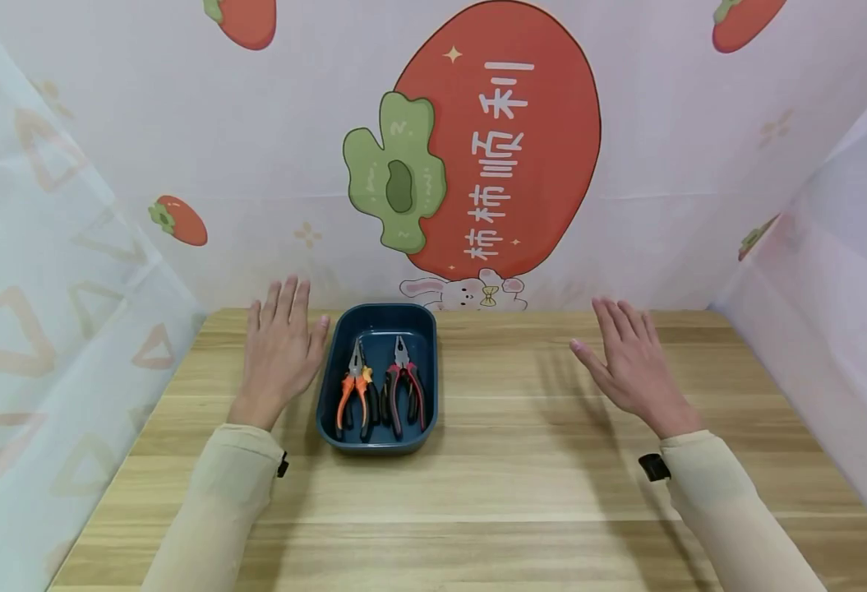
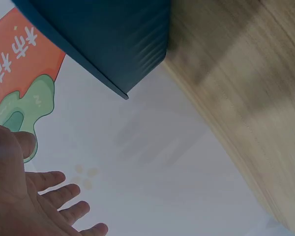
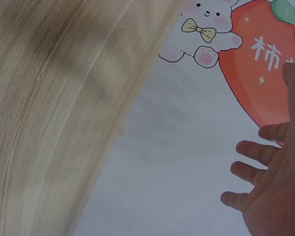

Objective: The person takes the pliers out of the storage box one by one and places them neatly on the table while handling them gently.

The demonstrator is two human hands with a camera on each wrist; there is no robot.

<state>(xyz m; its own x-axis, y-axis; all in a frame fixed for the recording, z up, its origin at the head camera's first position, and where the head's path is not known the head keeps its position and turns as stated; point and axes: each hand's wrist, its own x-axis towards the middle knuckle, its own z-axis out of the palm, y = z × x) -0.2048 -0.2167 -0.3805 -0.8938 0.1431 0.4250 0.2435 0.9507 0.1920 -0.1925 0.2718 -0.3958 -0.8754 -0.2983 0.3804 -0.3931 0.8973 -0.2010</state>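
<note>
A dark blue rectangular tray (image 1: 377,446) stands on the wooden table, left of the middle. Inside lie orange-handled pliers (image 1: 360,381) on the left and red-and-black-handled pliers (image 1: 401,367) on the right, jaws toward the far end. Black and yellow handle parts (image 1: 373,393) show between them, partly hidden. My left hand (image 1: 279,353) is held with fingers extended just left of the tray, thumb near its rim. Over the table's right side, my right hand (image 1: 633,362) also has its fingers extended and holds nothing. The left wrist view shows the tray's outer wall (image 2: 113,44) above the hand.
A white printed sheet (image 1: 662,164) with a large red persimmon (image 1: 537,164) and a rabbit drawing rises behind the table's back edge. White sheets (image 1: 34,329) flank the table on both sides. Bare wood (image 1: 507,477) lies between the arms.
</note>
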